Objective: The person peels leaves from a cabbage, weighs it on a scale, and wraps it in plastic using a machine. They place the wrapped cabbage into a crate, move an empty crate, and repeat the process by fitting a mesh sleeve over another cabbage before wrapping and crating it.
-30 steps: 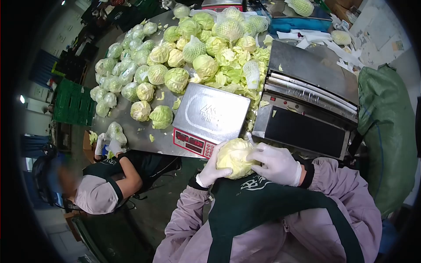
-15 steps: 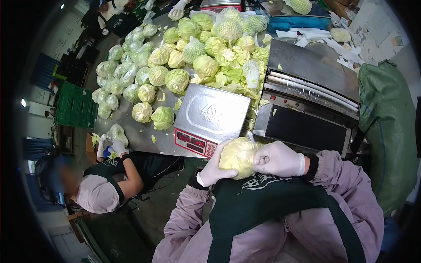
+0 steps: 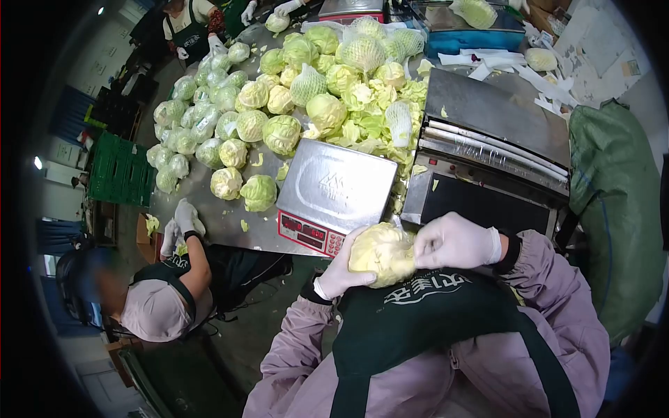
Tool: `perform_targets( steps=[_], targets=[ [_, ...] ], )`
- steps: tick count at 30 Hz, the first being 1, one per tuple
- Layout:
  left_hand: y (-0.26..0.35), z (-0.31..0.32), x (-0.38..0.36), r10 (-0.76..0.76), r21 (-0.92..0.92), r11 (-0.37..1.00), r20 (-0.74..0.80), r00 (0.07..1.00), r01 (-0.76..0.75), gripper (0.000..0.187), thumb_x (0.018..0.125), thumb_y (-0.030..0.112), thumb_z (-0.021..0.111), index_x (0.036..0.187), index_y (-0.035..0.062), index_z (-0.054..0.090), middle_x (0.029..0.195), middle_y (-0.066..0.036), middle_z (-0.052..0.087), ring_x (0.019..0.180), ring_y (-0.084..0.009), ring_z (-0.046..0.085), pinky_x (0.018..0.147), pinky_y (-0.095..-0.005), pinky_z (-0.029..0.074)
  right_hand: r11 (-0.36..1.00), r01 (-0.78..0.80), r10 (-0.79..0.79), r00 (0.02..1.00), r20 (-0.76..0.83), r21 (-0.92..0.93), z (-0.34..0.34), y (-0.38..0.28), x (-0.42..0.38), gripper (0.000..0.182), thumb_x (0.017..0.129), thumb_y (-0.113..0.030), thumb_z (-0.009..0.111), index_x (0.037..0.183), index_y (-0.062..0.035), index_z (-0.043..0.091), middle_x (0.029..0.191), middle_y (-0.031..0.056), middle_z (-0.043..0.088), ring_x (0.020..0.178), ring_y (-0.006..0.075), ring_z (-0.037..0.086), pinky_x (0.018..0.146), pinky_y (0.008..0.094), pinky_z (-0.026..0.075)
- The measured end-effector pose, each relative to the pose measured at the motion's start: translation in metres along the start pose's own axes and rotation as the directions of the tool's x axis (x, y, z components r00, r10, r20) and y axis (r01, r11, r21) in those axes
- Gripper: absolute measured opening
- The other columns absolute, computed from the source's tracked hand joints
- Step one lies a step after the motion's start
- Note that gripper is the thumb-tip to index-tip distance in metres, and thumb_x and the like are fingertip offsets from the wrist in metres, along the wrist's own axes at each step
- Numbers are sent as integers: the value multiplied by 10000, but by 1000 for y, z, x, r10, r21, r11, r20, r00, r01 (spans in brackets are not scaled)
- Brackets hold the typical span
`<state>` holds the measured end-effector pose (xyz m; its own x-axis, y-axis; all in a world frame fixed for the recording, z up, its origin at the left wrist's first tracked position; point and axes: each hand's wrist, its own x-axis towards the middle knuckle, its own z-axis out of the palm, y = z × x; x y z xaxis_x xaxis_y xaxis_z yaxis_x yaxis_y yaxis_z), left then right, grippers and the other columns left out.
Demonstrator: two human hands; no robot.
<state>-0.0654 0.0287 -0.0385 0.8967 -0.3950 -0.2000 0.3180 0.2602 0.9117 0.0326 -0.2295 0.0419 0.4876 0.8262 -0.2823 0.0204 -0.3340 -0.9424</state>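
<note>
A pale yellow-green cabbage rests in my white-gloved left hand, whose fingers and thumb curl round its left side. My right hand, gloved too, is at the cabbage's right side with its fingers pinched together. What sits between those fingertips, if anything, I cannot make out. Just beyond the cabbage is a scale with a steel pan and a red display front. A wrapping machine with a dark plate and a roll of film lies ahead of my right hand.
Many cabbages, some in foam nets, and loose leaves cover the steel table. Wrapped cabbages are piled at left. A co-worker handles something at the left edge. A green sack stands at right.
My right hand has moved slightly right and up, away from the cabbage's face. My left hand keeps its hold. The co-worker at left has raised their hands over the table edge.
</note>
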Motion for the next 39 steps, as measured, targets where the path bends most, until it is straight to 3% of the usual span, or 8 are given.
perform_targets(
  steps=[2,5,6,8,9,12,18,39],
  targets=[
    [-2,1,0,-5,-69,998,-16,1000,4,995,696,235,820,1444,28,197,1394,-145,372,1309,-253,377,1090,-389,322,989,-149,151,971,187,-23,-1,-6,-1,120,819,-146,710,814,-29,682,675,9,638,615,46,573,584,223,464],
    [-7,-2,0,15,-38,999,-25,1000,-16,990,693,228,818,1441,27,201,1392,-146,373,1310,-256,378,1090,-389,323,968,247,-249,945,-211,-36,-16,16,8,90,857,-91,651,909,-21,672,860,50,675,729,78,610,593,232,490],
    [-9,-3,0,15,-40,999,-26,1000,-16,990,693,228,818,1441,27,201,1392,-146,373,1310,-256,378,1090,-389,323,924,151,20,899,-438,352,-21,8,14,160,881,-80,613,1019,-6,648,988,73,658,782,89,607,611,220,491],
    [-13,-4,0,10,-79,997,-26,1000,-12,983,697,234,812,1440,26,203,1395,-148,370,1308,-259,379,1088,-391,326,954,268,-121,757,-642,137,-31,2,21,234,885,-79,602,1103,3,623,1031,74,646,809,90,605,624,204,483],
    [-14,-5,0,11,-79,997,-25,1000,-13,983,697,234,812,1440,26,203,1395,-148,370,1308,-259,379,1088,-391,326,993,89,-29,823,-567,79,-26,-12,14,277,883,-90,604,1143,6,608,1024,78,649,871,101,607,681,238,503],
    [-15,-8,0,24,-49,999,-21,999,-25,974,705,241,800,1441,23,201,1407,-148,352,1313,-257,368,1092,-391,319,890,301,-386,897,-216,-341,6,13,15,278,868,-122,612,1133,-40,623,1023,128,642,909,244,646,814,325,514],
    [-11,-8,0,23,-18,1000,-24,999,-24,976,710,251,793,1441,16,190,1423,-145,327,1326,-252,343,1100,-387,302,867,58,-168,969,-180,-496,42,-3,4,234,849,-208,600,1053,-97,630,1070,95,580,867,296,628,760,363,518],
    [-4,-11,6,-4,15,1000,59,998,3,938,743,218,783,1444,21,192,1400,-152,353,1312,-249,362,1094,-389,302,954,79,-144,966,-213,-290,32,9,9,107,791,-129,651,851,-41,659,807,93,639,725,223,630,663,312,502]
  ],
)
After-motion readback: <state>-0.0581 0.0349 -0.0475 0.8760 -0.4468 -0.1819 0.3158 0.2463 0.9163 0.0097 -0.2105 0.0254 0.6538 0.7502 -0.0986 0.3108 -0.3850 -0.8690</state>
